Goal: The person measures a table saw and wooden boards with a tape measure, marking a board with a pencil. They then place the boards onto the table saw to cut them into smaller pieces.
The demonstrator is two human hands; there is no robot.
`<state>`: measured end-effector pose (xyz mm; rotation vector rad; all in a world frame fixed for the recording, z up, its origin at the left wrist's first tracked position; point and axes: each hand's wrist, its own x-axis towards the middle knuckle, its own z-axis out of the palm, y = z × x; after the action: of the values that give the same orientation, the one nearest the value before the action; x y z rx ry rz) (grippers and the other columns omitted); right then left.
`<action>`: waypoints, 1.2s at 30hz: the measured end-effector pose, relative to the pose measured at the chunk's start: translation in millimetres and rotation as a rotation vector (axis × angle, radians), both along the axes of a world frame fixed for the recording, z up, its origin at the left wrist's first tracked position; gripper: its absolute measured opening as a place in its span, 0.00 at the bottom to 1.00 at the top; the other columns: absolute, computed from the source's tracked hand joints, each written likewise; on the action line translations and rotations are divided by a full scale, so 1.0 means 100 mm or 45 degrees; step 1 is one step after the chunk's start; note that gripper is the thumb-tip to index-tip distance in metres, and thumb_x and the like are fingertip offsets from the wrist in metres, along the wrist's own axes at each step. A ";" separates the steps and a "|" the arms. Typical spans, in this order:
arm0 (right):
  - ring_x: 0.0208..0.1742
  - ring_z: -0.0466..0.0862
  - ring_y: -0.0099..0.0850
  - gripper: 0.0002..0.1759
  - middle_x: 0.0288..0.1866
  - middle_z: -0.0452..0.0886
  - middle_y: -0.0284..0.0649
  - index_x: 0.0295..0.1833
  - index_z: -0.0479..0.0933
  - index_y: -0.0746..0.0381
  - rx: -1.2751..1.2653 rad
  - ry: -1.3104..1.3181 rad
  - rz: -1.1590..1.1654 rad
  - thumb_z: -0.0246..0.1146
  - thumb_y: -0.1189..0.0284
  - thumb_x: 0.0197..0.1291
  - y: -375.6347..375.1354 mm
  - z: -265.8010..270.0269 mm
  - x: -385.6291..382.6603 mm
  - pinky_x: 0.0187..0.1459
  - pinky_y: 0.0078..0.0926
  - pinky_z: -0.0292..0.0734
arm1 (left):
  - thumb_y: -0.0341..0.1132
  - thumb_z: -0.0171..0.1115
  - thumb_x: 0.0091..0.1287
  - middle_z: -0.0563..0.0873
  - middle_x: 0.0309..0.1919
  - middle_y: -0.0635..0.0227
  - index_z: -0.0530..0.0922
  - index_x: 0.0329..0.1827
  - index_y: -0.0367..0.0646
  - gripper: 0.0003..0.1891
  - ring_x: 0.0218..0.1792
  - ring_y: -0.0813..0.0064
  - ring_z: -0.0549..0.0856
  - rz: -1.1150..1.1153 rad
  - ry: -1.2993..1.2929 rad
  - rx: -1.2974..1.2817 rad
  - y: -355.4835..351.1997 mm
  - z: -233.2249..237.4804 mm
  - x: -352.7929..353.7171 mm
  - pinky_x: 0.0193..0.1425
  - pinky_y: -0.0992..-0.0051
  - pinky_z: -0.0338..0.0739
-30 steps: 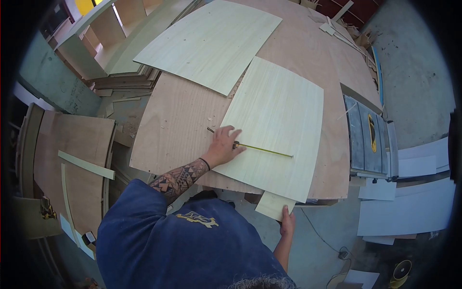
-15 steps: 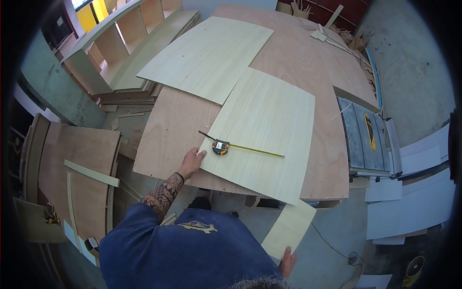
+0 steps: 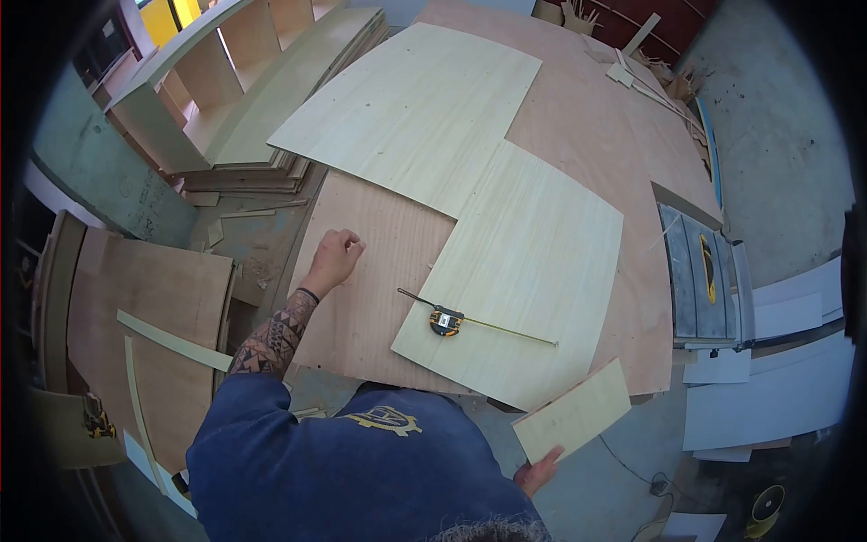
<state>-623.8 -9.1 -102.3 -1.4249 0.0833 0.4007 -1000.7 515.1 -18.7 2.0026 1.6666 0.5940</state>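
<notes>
My left hand (image 3: pixel 336 257) is above the bare part of the workbench top (image 3: pixel 375 226), its fingers curled with nothing visible in them. My right hand (image 3: pixel 540 471) grips the lower edge of a small rectangular plywood piece (image 3: pixel 573 411), held tilted at the bench's front edge. A large pale plywood panel (image 3: pixel 533 244) lies on the bench. On it rests a black and orange tape measure (image 3: pixel 444 321), its yellow blade pulled out to the right and its wrist strap trailing left. Another pale panel (image 3: pixel 406 108) lies beyond, meeting the first.
A table saw (image 3: pixel 700 271) is set into the bench's right side. Shelving carcasses (image 3: pixel 212 81) stand at the back left. A lower table with thin strips (image 3: pixel 172 339) is on the left. White sheets (image 3: pixel 768 388) lean at the right, and a cord (image 3: pixel 623 465) crosses the floor.
My left hand has left the panel's edge and moved up and left over the bench. My right hand has raised the small plywood piece and turned it flatter. The whole view has shifted slightly.
</notes>
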 end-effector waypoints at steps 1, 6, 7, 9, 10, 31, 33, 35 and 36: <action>0.58 0.87 0.39 0.37 0.65 0.84 0.51 0.71 0.72 0.76 0.002 0.097 -0.076 0.62 0.50 0.81 0.11 -0.11 -0.15 0.59 0.38 0.83 | 0.43 0.69 0.73 0.88 0.47 0.51 0.88 0.53 0.38 0.17 0.50 0.57 0.89 0.044 -0.074 -0.044 0.28 -0.18 -0.19 0.56 0.60 0.84; 0.57 0.87 0.39 0.42 0.60 0.85 0.48 0.70 0.71 0.77 -0.231 0.149 -0.134 0.63 0.44 0.78 0.33 -0.25 -0.76 0.55 0.41 0.83 | 0.46 0.70 0.73 0.91 0.54 0.51 0.80 0.68 0.33 0.29 0.55 0.61 0.90 0.444 -0.504 -0.135 1.52 -0.93 -0.86 0.59 0.62 0.84; 0.56 0.87 0.40 0.42 0.60 0.85 0.47 0.70 0.72 0.75 -0.291 0.161 -0.115 0.63 0.43 0.77 0.32 -0.29 -0.81 0.55 0.42 0.83 | 0.46 0.70 0.73 0.91 0.54 0.51 0.80 0.68 0.33 0.29 0.55 0.61 0.90 0.406 -0.512 -0.150 1.75 -1.07 -0.92 0.59 0.62 0.84; 0.60 0.85 0.40 0.40 0.63 0.84 0.47 0.73 0.70 0.71 -0.189 0.270 -0.079 0.62 0.45 0.78 0.40 -0.18 -0.85 0.56 0.45 0.83 | 0.49 0.67 0.76 0.89 0.58 0.52 0.74 0.74 0.30 0.34 0.56 0.62 0.89 0.710 -0.588 -0.123 2.23 -1.27 -0.97 0.60 0.60 0.84; 0.63 0.84 0.41 0.38 0.67 0.82 0.47 0.77 0.68 0.66 -0.080 0.384 0.000 0.61 0.46 0.80 0.46 -0.11 -0.86 0.58 0.48 0.83 | 0.49 0.67 0.76 0.89 0.58 0.52 0.74 0.74 0.30 0.34 0.56 0.62 0.89 0.671 -0.600 -0.128 2.47 -1.29 -1.00 0.60 0.60 0.84; 0.71 0.78 0.36 0.36 0.72 0.78 0.45 0.81 0.63 0.65 -0.634 -0.057 0.146 0.68 0.68 0.75 1.10 0.07 -0.41 0.71 0.35 0.74 | 0.42 0.70 0.78 0.88 0.60 0.55 0.79 0.65 0.30 0.24 0.56 0.58 0.89 0.856 -1.876 -0.273 4.37 -1.16 -1.47 0.63 0.56 0.87; 0.69 0.81 0.37 0.33 0.70 0.81 0.47 0.78 0.67 0.66 -0.711 -0.190 0.166 0.67 0.69 0.73 1.17 0.16 -0.44 0.70 0.38 0.75 | 0.42 0.70 0.77 0.88 0.60 0.55 0.79 0.64 0.30 0.23 0.56 0.57 0.89 0.745 -1.861 -0.276 4.48 -0.82 -1.76 0.63 0.56 0.87; 0.68 0.82 0.38 0.33 0.68 0.82 0.49 0.78 0.67 0.67 -0.750 -0.183 0.163 0.68 0.69 0.72 1.31 0.36 -0.48 0.69 0.38 0.76 | 0.41 0.71 0.77 0.88 0.58 0.55 0.80 0.61 0.30 0.22 0.53 0.57 0.90 0.373 -1.810 -0.239 4.50 -0.27 -1.91 0.64 0.59 0.89; 0.67 0.84 0.39 0.33 0.67 0.83 0.51 0.77 0.68 0.68 -0.823 -0.198 0.195 0.68 0.70 0.71 1.37 0.40 -0.53 0.69 0.38 0.77 | 0.39 0.71 0.76 0.88 0.57 0.54 0.80 0.60 0.30 0.21 0.53 0.58 0.91 0.339 -1.804 -0.274 4.37 0.07 -1.82 0.63 0.62 0.90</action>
<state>-677.1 127.8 -62.6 -2.1045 -0.0277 0.4052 -1182.8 952.2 -12.1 0.7086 0.9507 1.3881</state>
